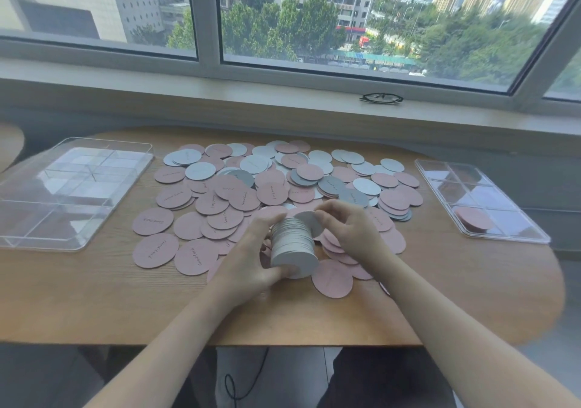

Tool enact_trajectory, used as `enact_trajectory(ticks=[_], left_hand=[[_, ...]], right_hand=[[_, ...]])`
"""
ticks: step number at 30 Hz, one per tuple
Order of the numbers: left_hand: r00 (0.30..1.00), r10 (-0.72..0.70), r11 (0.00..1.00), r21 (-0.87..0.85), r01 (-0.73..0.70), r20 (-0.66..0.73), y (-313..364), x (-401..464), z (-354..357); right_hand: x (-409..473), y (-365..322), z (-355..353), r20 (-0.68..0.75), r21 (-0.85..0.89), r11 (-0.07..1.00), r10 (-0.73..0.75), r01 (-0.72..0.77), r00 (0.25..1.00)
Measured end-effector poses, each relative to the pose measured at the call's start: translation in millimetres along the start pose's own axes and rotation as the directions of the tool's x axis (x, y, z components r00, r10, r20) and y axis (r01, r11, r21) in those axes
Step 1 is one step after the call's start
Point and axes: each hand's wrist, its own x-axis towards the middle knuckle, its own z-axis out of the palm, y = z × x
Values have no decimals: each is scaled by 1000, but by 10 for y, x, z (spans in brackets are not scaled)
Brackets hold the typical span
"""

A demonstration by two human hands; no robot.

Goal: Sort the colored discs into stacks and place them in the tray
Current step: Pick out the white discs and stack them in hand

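A heap of pink, pale blue-white and grey discs (239, 187) covers the middle of the wooden table. My left hand (251, 260) grips a thick stack of white discs (292, 244), held on its side just above the pile. My right hand (349, 228) pinches a single white disc (309, 219) against the far end of that stack. A clear divided tray (471, 172) lies at the right and holds a short stack of pink discs (473, 219) in a near compartment. Another clear divided tray (75, 187) lies at the left with no discs in it.
The table (94, 307) has a curved right edge and a straight front edge near my body. A window sill runs behind it with black eyeglasses (381, 97) on it. A black cable (245, 382) hangs below the table front.
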Motion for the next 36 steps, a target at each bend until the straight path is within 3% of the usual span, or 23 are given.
enact_trajectory(ticks=[4, 6, 8, 11, 13, 16, 20, 27, 32, 36], left_hand=[[999, 2, 1000, 17, -2, 41, -11, 14, -4], [999, 22, 999, 33, -23, 42, 2, 15, -14], [999, 29, 999, 34, -30, 40, 15, 12, -23], [998, 50, 997, 57, -52, 40, 3, 11, -29], [998, 60, 995, 81, -63, 34, -12, 14, -33], [998, 60, 995, 80, -63, 32, -23, 19, -29], [998, 68, 996, 52, -69, 16, -34, 19, -19], [997, 71, 997, 42, -71, 7, -14, 13, -21], [997, 71, 996, 45, -71, 4, -19, 16, -18], [997, 73, 997, 41, -73, 2, -5, 19, -17]], right_hand=[[-22, -121, 72, 263, 90, 988, 99, -126, 960], [95, -78, -10, 216, 53, 991, 106, -120, 971], [296, 85, -129, 90, -184, 979, 110, -92, 990], [531, 283, -224, 81, -662, 746, 165, -70, 983], [594, 321, -222, 132, -781, 623, 231, -43, 964], [643, 315, -200, 158, -826, 563, 248, -10, 956], [687, 278, -218, 145, -821, 570, 267, -35, 953], [633, 330, -339, 31, -622, 761, 259, -184, 965], [516, 279, -424, -55, -500, 861, 76, -93, 996], [361, 171, -416, -103, -275, 961, -46, 16, 994]])
